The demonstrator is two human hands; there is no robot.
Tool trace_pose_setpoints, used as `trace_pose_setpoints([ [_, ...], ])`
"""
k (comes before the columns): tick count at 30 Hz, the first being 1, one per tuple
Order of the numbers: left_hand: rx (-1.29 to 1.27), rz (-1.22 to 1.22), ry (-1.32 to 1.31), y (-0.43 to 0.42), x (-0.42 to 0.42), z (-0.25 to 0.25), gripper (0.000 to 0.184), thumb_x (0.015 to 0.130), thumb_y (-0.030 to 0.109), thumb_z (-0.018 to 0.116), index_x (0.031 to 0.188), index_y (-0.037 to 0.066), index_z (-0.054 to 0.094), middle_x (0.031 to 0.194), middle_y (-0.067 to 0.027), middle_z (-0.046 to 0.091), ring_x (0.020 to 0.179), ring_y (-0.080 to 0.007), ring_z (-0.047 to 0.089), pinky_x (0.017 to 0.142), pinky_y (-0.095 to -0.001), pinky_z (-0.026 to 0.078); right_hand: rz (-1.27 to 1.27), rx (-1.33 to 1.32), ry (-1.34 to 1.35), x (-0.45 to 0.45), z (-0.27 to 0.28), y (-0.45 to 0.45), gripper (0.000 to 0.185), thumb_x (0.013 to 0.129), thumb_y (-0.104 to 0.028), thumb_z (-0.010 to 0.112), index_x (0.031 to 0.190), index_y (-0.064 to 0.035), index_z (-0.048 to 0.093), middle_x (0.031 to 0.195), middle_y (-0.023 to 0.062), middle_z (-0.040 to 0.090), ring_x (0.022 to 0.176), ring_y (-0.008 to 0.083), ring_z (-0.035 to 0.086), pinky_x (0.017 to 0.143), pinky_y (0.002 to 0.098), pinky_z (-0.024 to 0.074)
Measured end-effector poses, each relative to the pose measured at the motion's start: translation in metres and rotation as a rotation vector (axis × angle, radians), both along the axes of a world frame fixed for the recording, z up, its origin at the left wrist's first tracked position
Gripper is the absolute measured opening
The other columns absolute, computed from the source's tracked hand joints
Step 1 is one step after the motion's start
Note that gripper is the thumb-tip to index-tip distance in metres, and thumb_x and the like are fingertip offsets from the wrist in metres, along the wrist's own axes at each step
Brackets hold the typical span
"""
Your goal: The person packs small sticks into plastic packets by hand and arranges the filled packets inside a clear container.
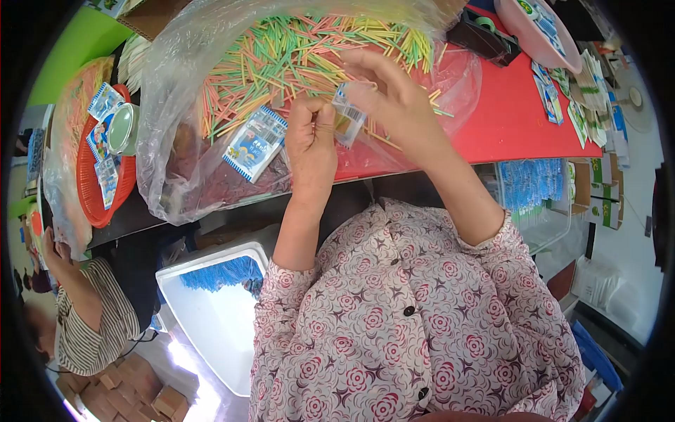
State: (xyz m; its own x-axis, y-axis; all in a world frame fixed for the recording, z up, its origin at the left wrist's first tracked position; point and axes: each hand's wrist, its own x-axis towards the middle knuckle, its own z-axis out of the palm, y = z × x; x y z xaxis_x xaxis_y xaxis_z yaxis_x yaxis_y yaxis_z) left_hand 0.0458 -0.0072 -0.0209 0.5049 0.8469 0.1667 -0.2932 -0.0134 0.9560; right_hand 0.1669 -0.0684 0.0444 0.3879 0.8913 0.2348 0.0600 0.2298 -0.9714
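Observation:
A small clear plastic packet (349,116) with printing and a dark barcode-like patch is between my hands, above the pile of sticks. My left hand (313,137) is closed in a pinch at the packet's left edge. My right hand (402,98) grips the packet's upper right part with the thumb, its other fingers curved above. Something yellowish shows at the packet; I cannot tell if it is inside or behind. Just left of my left hand lies a blue and white printed packet (256,143). Thin pink, green and yellow sticks (281,60) lie heaped behind my hands.
Clear plastic sheeting (165,105) surrounds the sticks on the red tabletop (520,116). A tape dispenser (484,35) and pink basin (531,28) stand at back right. An orange basket (91,179) holds packets at left, near another person's hand (60,253). A white bin (218,316) stands below.

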Motion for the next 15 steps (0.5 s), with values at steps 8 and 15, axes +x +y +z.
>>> trace_pose_setpoints([
  [8, 0.008, -0.035, -0.008, -0.006, 0.007, 0.028, 0.017, 0.088, 0.011, 0.063, 0.099, 0.001, 0.054, 0.094, -0.0028, 0.057, 0.084, -0.0088, 0.053, 0.076, -0.0239, 0.045, 0.061, -0.090, 0.081, 0.025, 0.003, -0.012, 0.045, 0.087, -0.010, 0.062, 0.129, -0.0011, 0.048, 0.117, 0.0087, 0.059, 0.104, 0.0134, 0.056, 0.088, 0.0285, 0.0464],
  [15, -0.229, -0.223, 0.005, -0.008, 0.007, 0.031, 0.022, 0.086, 0.010, 0.066, 0.103, 0.001, 0.056, 0.093, -0.0016, 0.059, 0.083, -0.0078, 0.055, 0.076, -0.0223, 0.045, 0.063, -0.256, 0.070, 0.036, -0.010, -0.019, 0.032, 0.087, -0.013, 0.065, 0.116, -0.0016, 0.059, 0.102, 0.0046, 0.064, 0.094, 0.0102, 0.059, 0.082, 0.0252, 0.0478],
])
